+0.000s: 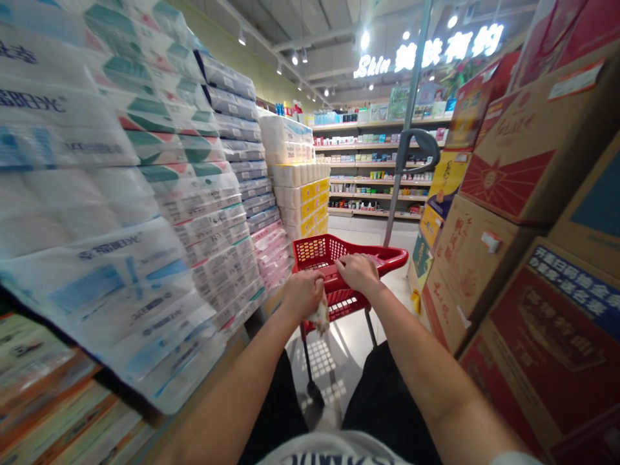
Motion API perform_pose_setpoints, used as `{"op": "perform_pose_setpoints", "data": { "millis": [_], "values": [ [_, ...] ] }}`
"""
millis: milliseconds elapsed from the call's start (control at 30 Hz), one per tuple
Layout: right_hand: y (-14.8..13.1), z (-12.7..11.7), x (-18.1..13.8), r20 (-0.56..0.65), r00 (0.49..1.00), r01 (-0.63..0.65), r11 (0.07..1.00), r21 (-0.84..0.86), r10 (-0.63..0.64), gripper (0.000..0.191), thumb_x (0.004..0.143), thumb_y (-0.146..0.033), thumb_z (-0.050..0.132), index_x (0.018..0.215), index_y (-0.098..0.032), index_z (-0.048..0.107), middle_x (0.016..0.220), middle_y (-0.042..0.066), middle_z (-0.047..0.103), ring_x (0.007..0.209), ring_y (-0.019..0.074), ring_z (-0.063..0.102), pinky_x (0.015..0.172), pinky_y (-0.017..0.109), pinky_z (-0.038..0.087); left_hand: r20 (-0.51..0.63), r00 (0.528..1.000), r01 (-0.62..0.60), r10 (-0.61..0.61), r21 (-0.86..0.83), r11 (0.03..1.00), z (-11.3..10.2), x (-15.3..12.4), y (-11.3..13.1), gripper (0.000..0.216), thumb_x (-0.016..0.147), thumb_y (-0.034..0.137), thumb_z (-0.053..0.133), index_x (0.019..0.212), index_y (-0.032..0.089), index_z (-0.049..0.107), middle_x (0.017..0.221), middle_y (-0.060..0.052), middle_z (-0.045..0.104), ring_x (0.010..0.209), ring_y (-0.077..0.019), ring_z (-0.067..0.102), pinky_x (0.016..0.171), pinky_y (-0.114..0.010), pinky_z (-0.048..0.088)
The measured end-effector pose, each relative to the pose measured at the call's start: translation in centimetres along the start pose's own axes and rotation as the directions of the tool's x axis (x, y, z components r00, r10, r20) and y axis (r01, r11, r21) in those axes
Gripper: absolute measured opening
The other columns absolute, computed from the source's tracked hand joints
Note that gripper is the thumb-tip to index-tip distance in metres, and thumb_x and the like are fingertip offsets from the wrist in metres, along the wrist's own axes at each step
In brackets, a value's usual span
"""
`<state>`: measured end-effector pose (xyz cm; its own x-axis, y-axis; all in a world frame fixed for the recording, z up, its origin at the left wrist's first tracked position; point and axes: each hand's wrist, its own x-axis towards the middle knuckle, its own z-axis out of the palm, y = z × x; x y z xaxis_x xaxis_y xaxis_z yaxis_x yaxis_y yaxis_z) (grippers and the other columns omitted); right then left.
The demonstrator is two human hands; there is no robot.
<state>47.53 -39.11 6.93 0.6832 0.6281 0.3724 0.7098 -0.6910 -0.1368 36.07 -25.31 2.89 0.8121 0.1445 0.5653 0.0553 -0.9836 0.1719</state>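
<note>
A red plastic shopping cart [394,258] with perforated sides and dark legs stands right in front of me. My left hand [303,294] is closed at the left part of its near edge, where the handle is. From that hand hangs a small pale, mottled, crumpled thing [321,315], whose kind I cannot make out. My right hand [358,271] lies curled over the handle further right, fingers wrapped down onto it. Both palms are hidden. Little of the basket's inside shows behind my hands.
Stacked toilet paper packs [116,258] and other tissue bundles [249,187] line my left. Cardboard cartons [504,155] rise close on the right. A grey metal pole with a hooked handle [419,152] stands ahead of the cart. Product shelves [372,145] span the back beyond the pale floor.
</note>
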Motion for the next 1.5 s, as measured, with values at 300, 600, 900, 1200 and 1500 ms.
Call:
{"op": "perform_pose_setpoints", "data": {
  "millis": [300, 600, 900, 1200, 1500],
  "values": [
    [0.2, 0.1, 0.0, 0.005, 1.0, 0.015, 1.0, -0.021, -0.015, 0.045, 0.1, -0.044, 0.032, 0.092, -0.024, 0.073, 0.101, 0.004, 0.073, 0.096, 0.0192, 0.063, 0.09, 0.03, 0.036, -0.08, 0.996, 0.044, -0.037, 0.09, 0.995, 0.5, -1.3, 1.0, 0.022, 0.089, 0.024, 0.043, 0.096, 0.021, 0.063, 0.092, -0.006, 0.068, 0.093, -0.0219, 0.06, 0.086, -0.035, 0.045],
    [0.2, 0.2, -0.1, -0.001, 1.0, 0.01, 1.0, -0.027, -0.01, 0.047, 0.1, -0.044, 0.031, 0.094, -0.024, 0.073, 0.102, 0.004, 0.073, 0.097, 0.0186, 0.062, 0.091, 0.028, 0.035, -0.205, 0.969, -0.12, 0.141, 0.114, 0.986, 0.9, -2.3, 0.7, 0.025, 0.093, 0.03, 0.043, 0.106, 0.02, 0.063, 0.111, -0.01, 0.066, 0.109, -0.0251, 0.055, 0.097, -0.039, 0.039],
    [0.4, 0.1, -0.4, -0.018, 1.0, 0.014, 1.0, -0.023, -0.014, 0.045, 0.099, -0.044, 0.033, 0.094, -0.025, 0.073, 0.103, 0.004, 0.073, 0.096, 0.0191, 0.062, 0.088, 0.029, 0.035, -0.099, 0.99, -0.086, 0.098, 0.119, 0.989, 0.5, -1.9, 0.0, 0.027, 0.095, 0.031, 0.038, 0.097, 0.02, 0.063, 0.097, -0.007, 0.067, 0.095, -0.0227, 0.058, 0.087, -0.037, 0.042],
    [0.7, 0.4, -0.4, -0.046, 0.999, 0.007, 1.0, -0.026, -0.009, 0.042, 0.099, -0.043, 0.036, 0.091, -0.025, 0.073, 0.099, 0.003, 0.074, 0.094, 0.0185, 0.063, 0.087, 0.028, 0.036, -0.035, 0.994, 0.107, -0.102, 0.215, 0.971, 0.0, -0.9, 1.2, 0.033, 0.093, 0.033, 0.039, 0.078, 0.02, 0.064, 0.077, -0.006, 0.066, 0.078, -0.0216, 0.06, 0.077, -0.035, 0.042],
    [0.7, 0.5, -0.3, -0.061, 0.997, -0.053, 0.997, -0.049, 0.05, 0.04, 0.097, -0.041, 0.039, 0.087, -0.025, 0.074, 0.097, 0.004, 0.074, 0.091, 0.0191, 0.064, 0.084, 0.029, 0.038, 0.09, 0.994, 0.022, -0.055, 0.333, 0.943, -1.1, -0.4, 4.1, 0.037, 0.096, 0.033, 0.032, 0.098, 0.016, 0.065, 0.094, -0.012, 0.069, 0.092, -0.0258, 0.063, 0.081, -0.038, 0.043]
  ]
}}
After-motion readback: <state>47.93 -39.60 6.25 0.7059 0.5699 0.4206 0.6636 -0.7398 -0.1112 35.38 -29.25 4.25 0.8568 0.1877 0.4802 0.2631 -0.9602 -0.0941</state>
